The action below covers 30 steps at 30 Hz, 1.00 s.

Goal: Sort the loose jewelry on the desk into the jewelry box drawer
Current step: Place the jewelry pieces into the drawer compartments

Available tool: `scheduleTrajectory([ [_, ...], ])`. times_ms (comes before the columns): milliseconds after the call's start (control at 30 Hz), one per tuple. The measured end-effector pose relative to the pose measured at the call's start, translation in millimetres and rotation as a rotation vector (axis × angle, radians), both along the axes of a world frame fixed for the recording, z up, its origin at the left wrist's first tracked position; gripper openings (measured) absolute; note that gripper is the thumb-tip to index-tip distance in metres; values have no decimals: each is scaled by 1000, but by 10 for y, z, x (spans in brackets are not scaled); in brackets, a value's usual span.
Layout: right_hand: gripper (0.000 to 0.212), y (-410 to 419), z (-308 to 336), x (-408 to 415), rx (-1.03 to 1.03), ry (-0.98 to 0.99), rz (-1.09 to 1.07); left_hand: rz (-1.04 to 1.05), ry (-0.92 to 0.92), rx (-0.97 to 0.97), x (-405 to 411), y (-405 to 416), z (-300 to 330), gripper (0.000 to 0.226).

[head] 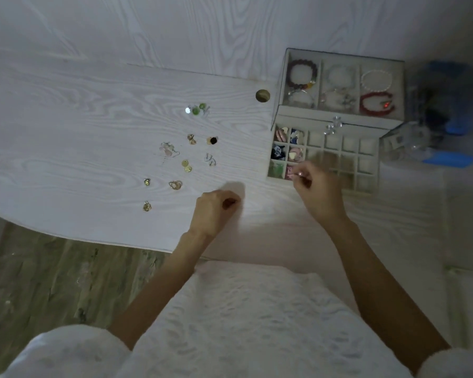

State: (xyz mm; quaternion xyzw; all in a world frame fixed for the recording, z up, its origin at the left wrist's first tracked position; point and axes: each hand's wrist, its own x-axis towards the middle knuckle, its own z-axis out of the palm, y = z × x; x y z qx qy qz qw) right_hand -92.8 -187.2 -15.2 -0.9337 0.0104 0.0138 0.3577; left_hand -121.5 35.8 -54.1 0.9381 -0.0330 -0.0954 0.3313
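Several loose earrings lie spread on the white desk [93,132]: a green and silver cluster [198,109], gold pieces [186,165], a black-and-gold one [212,140], and small gold ones [147,206] near the front edge. The jewelry box [339,115] stands at the right with its gridded drawer [366,170] pulled out. Its left cells hold earrings. My right hand [318,192] hovers over the drawer's front left corner and pinches a small pink piece [294,174]. My left hand [216,210] rests on the desk with curled fingers, nothing visible in it.
The box's top tray holds bracelets: a dark beaded one [302,76], a white pearl one [376,80], a red one [376,103]. A round cable hole [262,95] sits left of the box. A clear container with blue parts [437,110] stands right of the box. Wooden floor lies below the desk edge.
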Motion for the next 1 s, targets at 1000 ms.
scheduleTrajectory([
  [1000, 26, -397, -301, 253, -61, -49, -173, -362, -331, -42, 1376, -1509, 123, 24],
])
